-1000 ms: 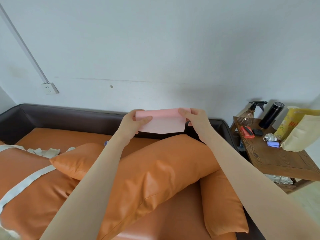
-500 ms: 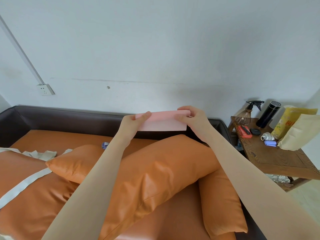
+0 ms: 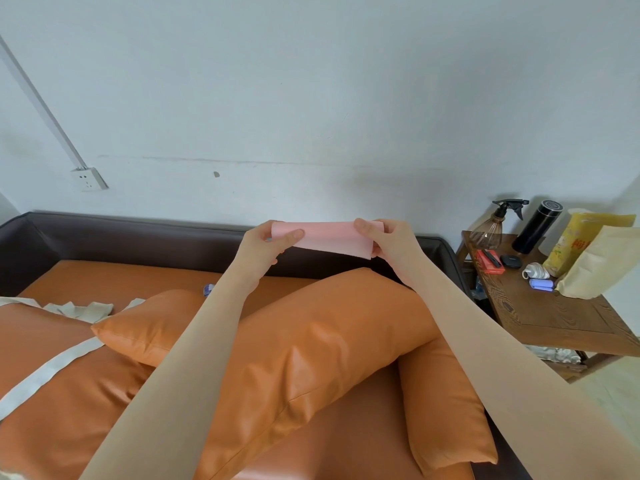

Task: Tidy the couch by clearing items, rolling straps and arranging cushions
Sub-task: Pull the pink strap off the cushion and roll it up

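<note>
Clearing step: a pink cloth is being folded above the couch.
The left hand (image 3: 263,242) and right hand (image 3: 388,240) each pinch an end of the pink cloth (image 3: 323,237); next likely another fold, then setting it on the desk (image 3: 554,313).

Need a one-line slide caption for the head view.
Left hand and right hand hold a folded pink cloth above orange leather cushions.
</note>
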